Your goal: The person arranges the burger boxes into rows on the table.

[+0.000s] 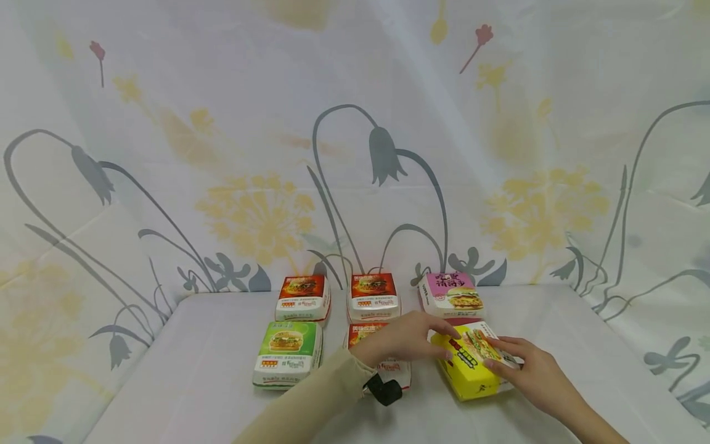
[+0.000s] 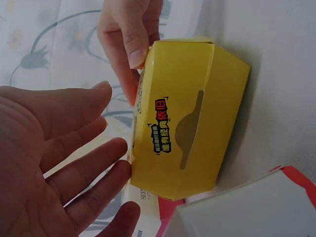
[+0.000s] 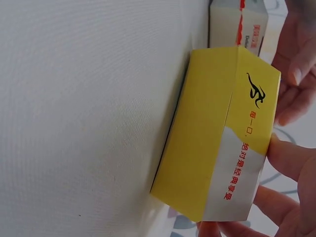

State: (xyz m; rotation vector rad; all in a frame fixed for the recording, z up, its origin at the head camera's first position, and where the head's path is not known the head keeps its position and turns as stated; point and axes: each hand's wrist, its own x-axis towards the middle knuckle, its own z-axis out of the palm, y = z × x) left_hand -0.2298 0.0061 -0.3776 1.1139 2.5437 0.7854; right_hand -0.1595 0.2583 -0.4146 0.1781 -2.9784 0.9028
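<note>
A yellow burger box (image 1: pixel 463 376) with a sandwich picture on its lid sits at the front right of the table. My right hand (image 1: pixel 535 370) holds its right side, thumb on the lid's near part and fingers at the far part. In the right wrist view, that thumb lies along the upper edge of the yellow box (image 3: pixel 207 108), and other fingertips reach round its far end. Across the lid's left side stretches my left hand (image 1: pixel 407 338), fingers spread. The left wrist view has these fingertips right at the edge of the yellow box (image 2: pixel 192 74), palm apart from it.
Behind the yellow box stands a pink burger box (image 1: pixel 444 299). Two red ones, left (image 1: pixel 304 299) and middle (image 1: pixel 374 299), complete the back row. A green box (image 1: pixel 285 357) stands front left; my left forearm partly covers another red box (image 1: pixel 360 333). A flowered curtain (image 1: pixel 355 203) hangs behind.
</note>
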